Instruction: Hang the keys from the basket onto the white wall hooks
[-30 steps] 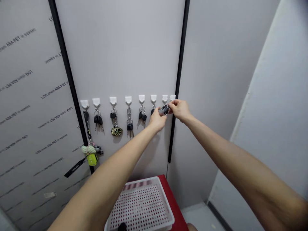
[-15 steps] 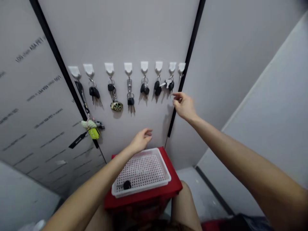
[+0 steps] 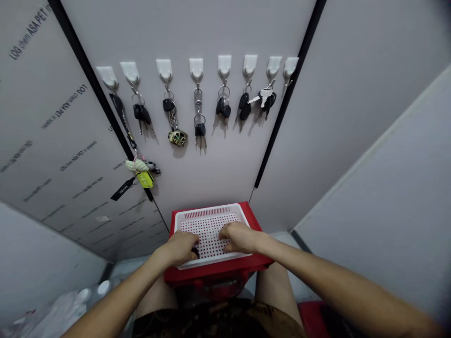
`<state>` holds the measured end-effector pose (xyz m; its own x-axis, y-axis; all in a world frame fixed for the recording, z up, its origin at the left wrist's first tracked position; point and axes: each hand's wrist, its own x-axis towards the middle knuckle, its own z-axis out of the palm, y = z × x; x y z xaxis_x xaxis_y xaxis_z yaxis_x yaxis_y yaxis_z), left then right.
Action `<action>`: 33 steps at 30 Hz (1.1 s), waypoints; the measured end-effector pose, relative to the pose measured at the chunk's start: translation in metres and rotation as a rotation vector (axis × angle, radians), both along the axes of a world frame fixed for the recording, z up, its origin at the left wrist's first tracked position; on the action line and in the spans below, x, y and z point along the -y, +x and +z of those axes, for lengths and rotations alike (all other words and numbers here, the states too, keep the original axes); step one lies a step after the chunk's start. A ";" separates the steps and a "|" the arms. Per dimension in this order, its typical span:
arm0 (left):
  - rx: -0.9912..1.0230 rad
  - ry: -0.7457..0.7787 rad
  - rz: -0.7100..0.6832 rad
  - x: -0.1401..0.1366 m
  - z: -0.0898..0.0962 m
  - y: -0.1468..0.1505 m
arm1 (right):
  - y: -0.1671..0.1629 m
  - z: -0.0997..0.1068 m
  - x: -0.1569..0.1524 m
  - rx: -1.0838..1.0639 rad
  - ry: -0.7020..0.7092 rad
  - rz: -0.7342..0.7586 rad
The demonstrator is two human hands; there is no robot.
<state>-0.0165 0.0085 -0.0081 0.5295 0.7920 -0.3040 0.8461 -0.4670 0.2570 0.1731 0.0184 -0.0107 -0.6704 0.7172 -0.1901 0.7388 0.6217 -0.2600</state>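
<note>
My left hand (image 3: 181, 247) is lowered into the left side of a white perforated plastic basket (image 3: 241, 212). Its fingers are curved and apart, right at a black-headed key (image 3: 195, 254), most of which the hand hides. Over the basket's right side, my right hand (image 3: 239, 237) has bent fingers with a gap to the thumb, and nothing shows between them. The basket rests on a red box (image 3: 218, 271) between the knees.
White adhesive hooks (image 3: 196, 65) line the wall, bearing several key bunches (image 3: 221, 108). One has a gold-green round charm (image 3: 178, 137); the far left strap (image 3: 121, 117) carries a yellow-green tag (image 3: 145, 179). The rightmost hook (image 3: 291, 65) holds a small key. Bottles (image 3: 104, 288) stand lower left.
My right hand has come down from beside the rightmost hooks into the basket. My left hand has dropped from the basket's far edge to the key. The view has tilted down.
</note>
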 end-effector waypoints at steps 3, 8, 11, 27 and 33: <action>-0.063 -0.065 0.012 0.001 0.003 -0.002 | -0.018 -0.009 -0.001 -0.079 -0.074 0.066; -0.011 -0.143 0.038 -0.003 0.001 -0.001 | -0.030 -0.023 -0.002 -0.200 -0.134 0.017; 0.145 -0.141 0.069 -0.010 0.000 -0.002 | -0.028 -0.026 0.001 -0.291 -0.182 -0.083; 1.321 -0.561 0.468 -0.022 0.016 0.030 | -0.017 0.006 0.002 -0.922 0.038 -0.404; 1.325 -0.504 0.468 -0.033 0.034 0.061 | 0.003 0.034 -0.001 -0.880 0.284 -0.431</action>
